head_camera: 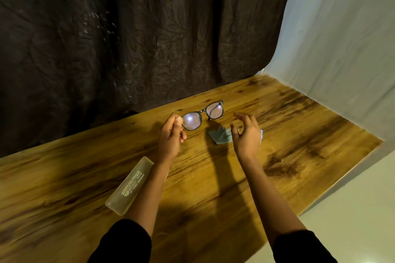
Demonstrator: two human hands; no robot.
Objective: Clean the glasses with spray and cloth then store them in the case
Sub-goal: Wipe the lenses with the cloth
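the left hand [171, 134] pinches the glasses [203, 115] by the frame's left end, holding them up above the wooden table [288, 113] with the lenses facing the camera; the right hand [246, 132] hovers just beside them, fingers loosely spread, gripping nothing. a blue cloth [221, 135] lies on the table partly under that hand; the closed translucent case [130, 186] rests nearer, beside the left forearm.

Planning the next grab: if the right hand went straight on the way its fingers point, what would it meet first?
Probably the glasses, at the lens nearer it, which the left hand holds by the other end. The cloth lies beneath the right hand, off that line. Depth is unclear.
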